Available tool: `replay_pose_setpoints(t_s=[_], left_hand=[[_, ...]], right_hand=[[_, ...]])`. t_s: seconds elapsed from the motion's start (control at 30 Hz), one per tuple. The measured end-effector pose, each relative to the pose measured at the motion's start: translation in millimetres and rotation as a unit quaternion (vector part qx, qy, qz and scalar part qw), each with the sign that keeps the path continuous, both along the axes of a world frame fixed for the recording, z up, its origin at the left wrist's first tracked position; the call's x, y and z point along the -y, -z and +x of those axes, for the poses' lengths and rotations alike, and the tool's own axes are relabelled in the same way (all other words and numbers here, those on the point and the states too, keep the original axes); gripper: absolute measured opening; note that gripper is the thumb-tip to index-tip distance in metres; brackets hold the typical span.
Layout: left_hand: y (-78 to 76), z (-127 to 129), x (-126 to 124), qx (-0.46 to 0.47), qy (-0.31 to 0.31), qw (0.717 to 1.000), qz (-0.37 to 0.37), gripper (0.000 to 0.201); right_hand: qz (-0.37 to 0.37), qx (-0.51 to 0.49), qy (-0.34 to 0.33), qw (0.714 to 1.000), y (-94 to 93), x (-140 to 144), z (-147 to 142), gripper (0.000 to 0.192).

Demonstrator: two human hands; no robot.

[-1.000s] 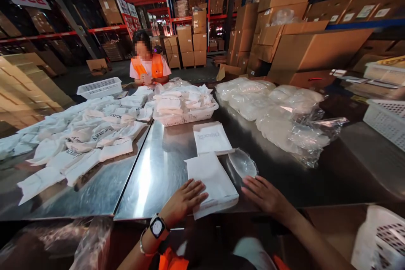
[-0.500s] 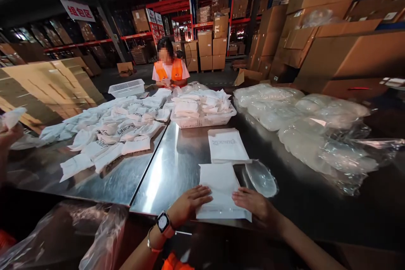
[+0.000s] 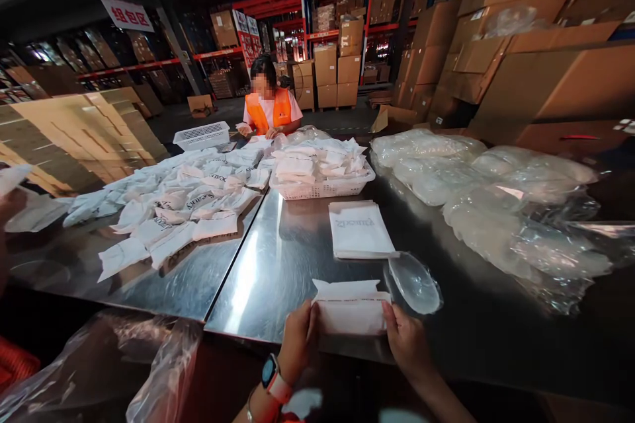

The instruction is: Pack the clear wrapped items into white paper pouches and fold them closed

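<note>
Looks like you're mid-fold, left hand [image 3: 298,332] and right hand [image 3: 409,340] both pinched closed on the ends of the white bag [image 3: 350,318]; next, it probably needs pressing evenly.

We see dim light overall, with the shelving [image 3: 223,82] beyond the hands deep in shadow, while a white streak of glare crosses the metal table [image 3: 297,231] left of the left hand [image 3: 296,337]. Glints dot the clear plastic bags [image 3: 476,211] right of the right hand [image 3: 407,342]. Toward the edges we find stretching: the large cartons [image 3: 540,89] farthest right lean, and a co-worker's hand [image 3: 8,205] farthest left looks blurred.
</note>
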State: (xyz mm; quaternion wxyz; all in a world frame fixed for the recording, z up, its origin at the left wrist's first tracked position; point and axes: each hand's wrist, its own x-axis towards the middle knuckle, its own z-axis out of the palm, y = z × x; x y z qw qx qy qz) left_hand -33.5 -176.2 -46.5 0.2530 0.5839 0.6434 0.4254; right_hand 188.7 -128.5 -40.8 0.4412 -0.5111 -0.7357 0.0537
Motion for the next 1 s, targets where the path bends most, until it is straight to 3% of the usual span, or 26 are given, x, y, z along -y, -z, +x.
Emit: replay_pose_setpoints(t_s=[0.2, 0.43, 0.53, 0.57, 0.63, 0.73, 0.8, 0.9, 1.0], left_hand=[[3.3, 11, -1, -0.082, -0.041, 0.995, -0.029, 0.059], [-2.4, 10, -5, -0.24, -0.063, 0.967, -0.065, 0.04], [-13.9, 15, -8, -0.303, -0.091, 0.948, 0.028, 0.027], [-17.8, 18, -10, -0.328, -0.067, 0.938, 0.084, 0.027], [-23.6, 27, -14, -0.377, 0.052, 0.907, 0.181, 0.033], [-23.9, 38, -23, -0.421, 0.205, 0.863, 0.19, 0.042], [-18.8, 41, -28, -0.433, 0.223, 0.857, 0.166, 0.052], [-9.4, 37, -36, -0.426, 0.228, 0.859, 0.167, 0.051], [-3.7, 32, -43, -0.398, 0.223, 0.874, 0.17, 0.044]], right_hand=[[-0.07, 0.017, 0.023, 0.997, 10.7, -3, 1, 0.064], [-0.049, 0.173, 0.1, 0.979, 27.1, -11, -1, 0.06], [-0.043, 0.208, 0.116, 0.97, 25.7, -12, -3, 0.055], [-0.036, 0.222, 0.119, 0.967, 22.9, -11, -4, 0.055], [-0.011, 0.258, 0.128, 0.957, 13.9, -10, -5, 0.054], [0.07, 0.287, 0.134, 0.946, -1.4, -11, -8, 0.043], [0.152, 0.283, 0.061, 0.945, -4.2, -16, -11, 0.037], [0.235, 0.255, -0.084, 0.934, 10.4, -29, -14, 0.043], [0.236, 0.219, -0.111, 0.94, 35.6, -46, -12, 0.044]])
